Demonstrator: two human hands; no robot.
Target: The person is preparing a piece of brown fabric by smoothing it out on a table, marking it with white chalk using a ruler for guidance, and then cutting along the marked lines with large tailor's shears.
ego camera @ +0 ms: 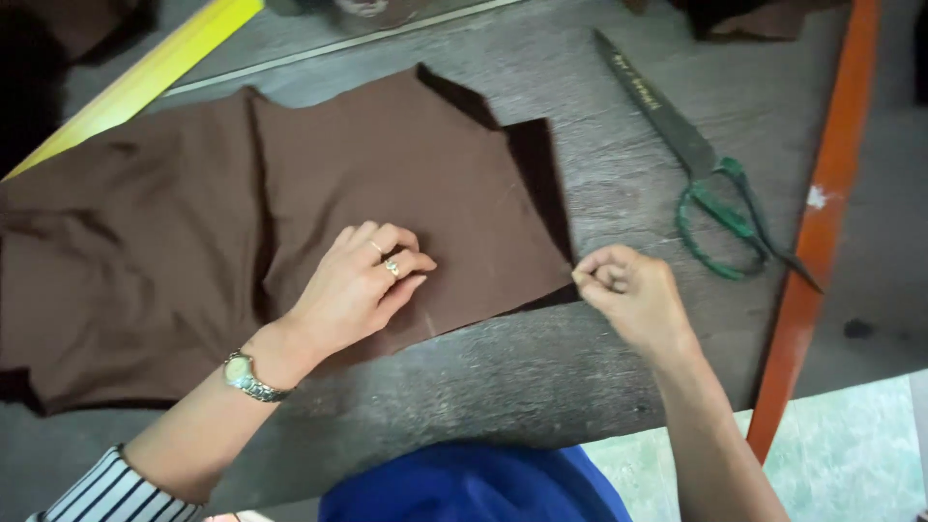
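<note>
Lying flat across the left and middle of the frame, the brown fabric looks soft, thin and light: it drapes with shallow ripples on its left portion and would likely slide on the worn grey desk unless pinned down. It seems best handled by its edges and corners, with a flat palm holding the body of it, since lifting it from the middle would probably bunch it. That is roughly how it is held now. The left hand rests on the cloth near the centre of the frame, fingers curled and knuckles down, pressing the top layer against the desk; it wears a ring, and a metal watch sits at the wrist. The right hand, right of centre, has its fingertips closed together in a pinch at the lower right corner of the cloth, though whether it grips the corner itself or a small marking tool I cannot tell. The cloth is a plain dark chocolate brown, matte, in overlapping cut pieces with straight edges, a darker layer peeking out at the right side. Large scissors with green-wrapped handles lie apart at the upper right, and a yellow ruler crosses the upper left.
</note>
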